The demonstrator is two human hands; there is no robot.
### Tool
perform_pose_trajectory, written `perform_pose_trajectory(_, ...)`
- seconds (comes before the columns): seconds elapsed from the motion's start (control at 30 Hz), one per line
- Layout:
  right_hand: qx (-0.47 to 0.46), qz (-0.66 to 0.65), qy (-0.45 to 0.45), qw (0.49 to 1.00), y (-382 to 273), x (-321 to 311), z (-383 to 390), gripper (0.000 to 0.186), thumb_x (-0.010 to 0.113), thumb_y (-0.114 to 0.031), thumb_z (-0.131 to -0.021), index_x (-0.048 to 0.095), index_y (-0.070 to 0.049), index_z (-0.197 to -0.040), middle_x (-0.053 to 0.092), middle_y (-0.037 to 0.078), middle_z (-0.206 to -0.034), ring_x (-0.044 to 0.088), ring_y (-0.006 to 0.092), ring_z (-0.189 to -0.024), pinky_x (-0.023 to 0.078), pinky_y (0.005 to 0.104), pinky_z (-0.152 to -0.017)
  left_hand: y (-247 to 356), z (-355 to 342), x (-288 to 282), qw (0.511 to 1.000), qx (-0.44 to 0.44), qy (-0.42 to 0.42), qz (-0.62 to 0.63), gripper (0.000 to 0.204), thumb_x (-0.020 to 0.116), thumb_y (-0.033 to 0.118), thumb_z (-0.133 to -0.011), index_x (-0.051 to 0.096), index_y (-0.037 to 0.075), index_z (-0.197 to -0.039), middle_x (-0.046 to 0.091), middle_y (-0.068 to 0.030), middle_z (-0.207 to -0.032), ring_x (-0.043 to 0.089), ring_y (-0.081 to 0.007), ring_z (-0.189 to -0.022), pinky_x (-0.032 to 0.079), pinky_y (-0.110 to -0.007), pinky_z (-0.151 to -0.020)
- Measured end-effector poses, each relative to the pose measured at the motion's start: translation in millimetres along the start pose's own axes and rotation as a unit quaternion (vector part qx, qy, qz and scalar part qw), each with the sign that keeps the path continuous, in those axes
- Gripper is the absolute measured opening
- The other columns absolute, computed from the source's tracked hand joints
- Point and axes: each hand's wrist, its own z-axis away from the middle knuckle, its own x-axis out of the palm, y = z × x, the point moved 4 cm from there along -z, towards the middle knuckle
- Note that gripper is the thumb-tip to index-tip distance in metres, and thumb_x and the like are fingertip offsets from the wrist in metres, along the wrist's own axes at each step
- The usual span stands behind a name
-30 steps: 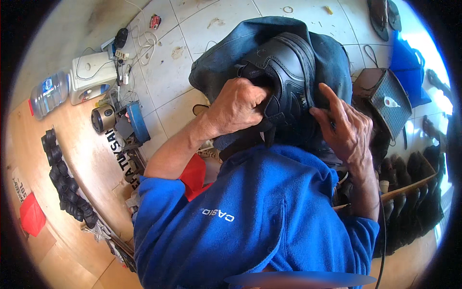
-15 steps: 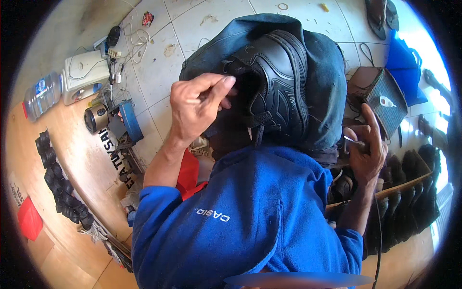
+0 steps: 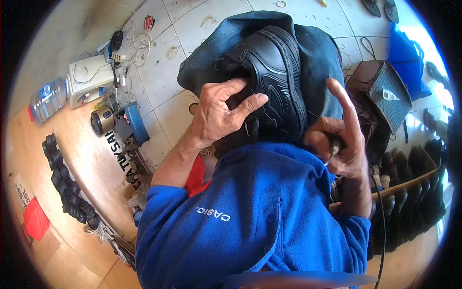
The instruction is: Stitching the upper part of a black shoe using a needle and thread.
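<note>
A black shoe (image 3: 276, 82) rests on its side across my lap, on dark trousers (image 3: 317, 62), its sole edge facing right. My left hand (image 3: 219, 108) grips it at the opening, fingers inside and thumb over the upper. Close to the sole, on the right, my right hand (image 3: 341, 135) is closed around the dark, rounded handle of an awl (image 3: 335, 143), with the index finger stretched forward. A thin, dark line shows between that hand and the sole; whether it is the awl's needle or thread is hard to make out.
To the right stand a box with a patterned lid (image 3: 387, 96), a blue bag (image 3: 406, 62) and a wooden rack of dark shoes (image 3: 414, 178). On the left are a water bottle (image 3: 48, 98), a white appliance (image 3: 89, 79), a blue container (image 3: 137, 123) and a cable (image 3: 139, 45) on tiles.
My right hand has come in leftward with the awl, close to the sole. My left hand has gone from a pinch over the opening to gripping the shoe's edge.
</note>
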Motion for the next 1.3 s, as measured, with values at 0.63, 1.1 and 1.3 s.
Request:
perform_pose_trajectory(0.63,-0.044,0.247,0.182,0.951,38,-23,28,0.068,0.071,-0.01,-0.082,0.034,-0.005,-0.139,0.07,0.008,-0.09,0.063,0.0118,-0.062,0.049,0.0241,-0.053,-57,46,-53,0.853,-0.058,0.196,0.481,0.03,0.054,0.034,-0.094,0.061,0.005,-0.091,0.064,-0.0072,-0.082,0.062,-0.0204,-0.073,0.05,-0.042,-0.079)
perform_pose_trajectory(1.1,0.006,-0.252,0.026,0.967,40,11,-9,0.092,0.064,0.005,-0.077,0.009,-0.011,-0.149,0.064,0.012,-0.074,0.061,0.0165,-0.062,0.049,0.0283,-0.061,-35,14,-34,0.663,0.016,0.156,0.732,0.03,0.048,0.035,-0.097,0.051,0.007,-0.086,0.05,-0.0067,-0.094,0.053,-0.0185,-0.072,0.047,-0.036,-0.072)
perform_pose_trajectory(1.3,-0.034,0.448,-0.086,0.889,-1,8,-24,0.087,0.07,-0.004,-0.072,0.029,-0.022,-0.146,0.058,0.004,-0.056,0.056,0.0172,-0.046,0.044,0.0298,-0.048,-6,21,-5,0.979,0.005,0.124,0.163,0.044,0.084,0.031,-0.069,0.057,0.003,-0.091,0.056,-0.0038,-0.081,0.041,-0.0028,-0.047,0.032,-0.018,-0.039)
